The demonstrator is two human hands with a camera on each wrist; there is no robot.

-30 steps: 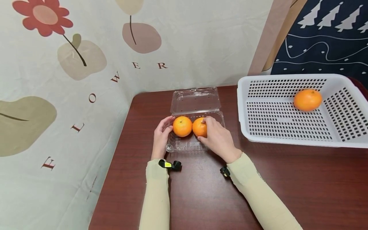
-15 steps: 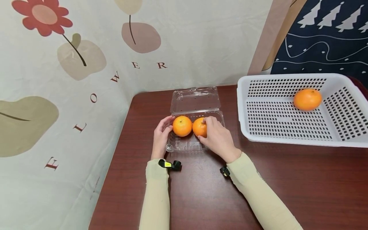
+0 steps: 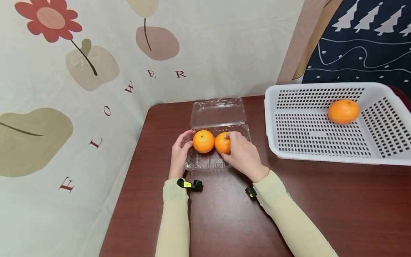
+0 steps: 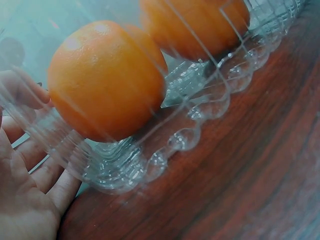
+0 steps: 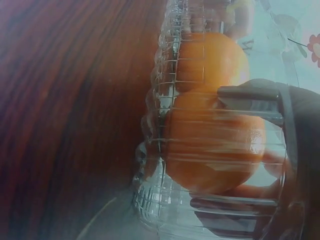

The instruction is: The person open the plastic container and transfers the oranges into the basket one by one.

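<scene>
A clear plastic clamshell (image 3: 210,162) lies with its lid (image 3: 218,112) folded back. Two oranges sit side by side in its base, a left orange (image 3: 203,141) and a right orange (image 3: 221,143). My left hand (image 3: 180,151) holds the clamshell's left side, fingers along the outside wall and thumb at the rim close to the left orange. From above, my right hand (image 3: 243,153) grips the right orange and covers its right part. Through the wall in the right wrist view, fingers (image 5: 235,192) show around that orange (image 5: 215,145).
To the right stands a white perforated basket (image 3: 273,135) with another orange (image 3: 343,111) in it. The brown table (image 3: 224,221) meets a printed cloth (image 3: 224,46) behind and at the left. Both wrists wear black bands.
</scene>
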